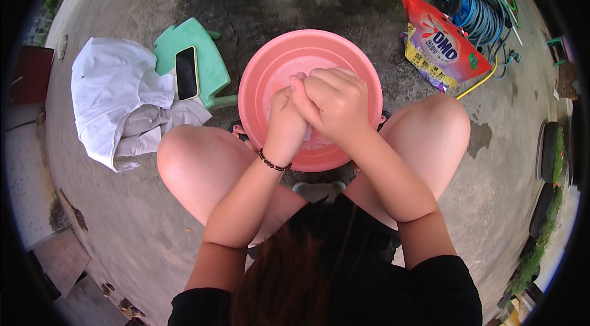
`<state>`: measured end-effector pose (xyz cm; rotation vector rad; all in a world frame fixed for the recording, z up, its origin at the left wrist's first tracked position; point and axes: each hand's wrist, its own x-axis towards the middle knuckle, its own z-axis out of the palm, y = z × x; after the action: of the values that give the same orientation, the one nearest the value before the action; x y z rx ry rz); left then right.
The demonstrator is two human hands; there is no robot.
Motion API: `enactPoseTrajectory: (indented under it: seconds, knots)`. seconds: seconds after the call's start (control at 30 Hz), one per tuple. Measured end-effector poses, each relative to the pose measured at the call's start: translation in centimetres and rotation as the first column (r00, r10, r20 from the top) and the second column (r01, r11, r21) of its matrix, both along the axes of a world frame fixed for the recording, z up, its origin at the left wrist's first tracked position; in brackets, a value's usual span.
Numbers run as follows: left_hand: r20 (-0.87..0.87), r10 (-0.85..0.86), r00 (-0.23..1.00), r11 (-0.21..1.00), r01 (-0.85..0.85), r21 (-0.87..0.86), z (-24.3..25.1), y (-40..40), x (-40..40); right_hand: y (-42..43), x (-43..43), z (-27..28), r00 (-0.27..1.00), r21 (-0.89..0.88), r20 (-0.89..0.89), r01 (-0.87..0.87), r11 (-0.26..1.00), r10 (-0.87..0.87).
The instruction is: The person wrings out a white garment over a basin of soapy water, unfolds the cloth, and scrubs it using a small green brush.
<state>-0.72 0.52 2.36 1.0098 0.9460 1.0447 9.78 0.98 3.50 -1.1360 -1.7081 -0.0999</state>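
Observation:
My left hand (280,118) and my right hand (335,97) are clenched against each other over a pink plastic basin (251,95). A small bit of pale wet cloth (307,133) shows just below the fists; the rest is hidden by my fingers. Sudsy water (299,65) covers the bottom of the basin, which stands on the ground between my knees. Around my left wrist is a dark beaded bracelet (275,167).
On the left, white garments (110,81) and a phone (186,73) lie on a green plastic stool (203,44). To the right are an OMO detergent bag (440,47), a hose reel (477,17) and a yellow hose (477,81). Concrete floor (129,215) surrounds me.

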Motion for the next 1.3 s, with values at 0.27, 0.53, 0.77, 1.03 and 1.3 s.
enactPoseTrajectory:
  seconds: [0.27, 0.53, 0.77, 1.03, 1.3]
  knots:
    - [0.041, 0.015, 0.999, 0.998, -0.012, -0.056, 0.1, -0.3, 0.5, -0.6, -1.2, 0.4, 0.996, 0.064, -0.074, -0.046, 0.997, 0.051]
    - [-0.024, 0.002, 1.000, 0.997, -0.004, -0.080, 0.4, -0.4, 0.4, -0.5, -0.2, 0.6, 0.999, -0.116, 0.034, 0.019, 0.993, -0.015]
    - [-0.087, -0.043, 0.995, 0.996, 0.036, -0.079, 0.5, -0.3, 0.1, 0.2, 0.1, -0.3, 1.000, -0.116, -0.026, 0.007, 0.993, -0.010]
    - [-0.082, 0.010, 0.997, 1.000, -0.011, -0.016, -0.1, -0.1, 0.1, -0.2, -0.2, -0.2, 0.997, -0.251, -0.071, 0.010, 0.968, -0.029]
    - [-0.003, 0.021, 1.000, 0.999, -0.021, -0.025, -0.8, 0.3, -0.2, -1.3, -1.9, 0.0, 0.978, -0.031, -0.136, -0.163, 0.986, 0.157]
